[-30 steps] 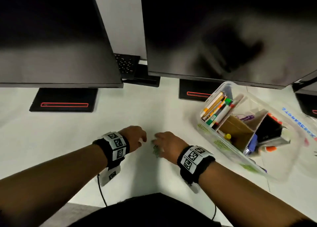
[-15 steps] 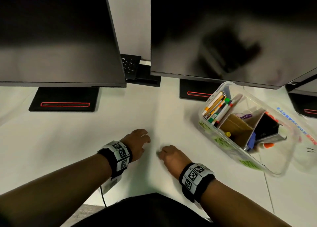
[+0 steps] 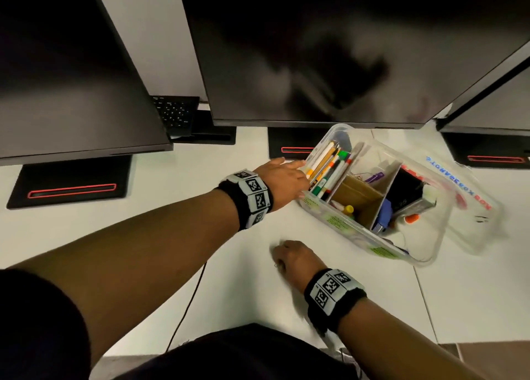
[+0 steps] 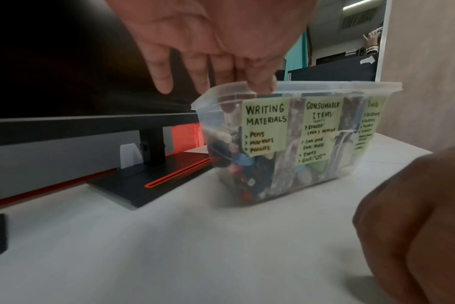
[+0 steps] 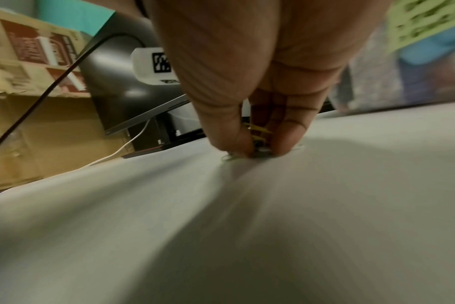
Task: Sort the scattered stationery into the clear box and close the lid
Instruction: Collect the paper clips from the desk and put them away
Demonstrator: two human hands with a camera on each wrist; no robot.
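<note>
Touching clear box [image 3: 370, 240] rim, left hand [image 3: 282, 178] spread, right hand [image 3: 295, 257] pinching small bits, nearby.

**Fingertips close on small items at the bench**

The right hand [image 5: 260, 86] presses thumb and fingertips [image 5: 288, 142] down onto the pale bench [image 5: 247, 226], pinching a small cluster of yellow rubber bands [image 5: 259, 131]. Behind it stand a dark monitor stand [image 5: 112, 82], a white cable [image 5: 117, 152] and a cardboard box [image 5: 39, 123], all blurred.
</note>
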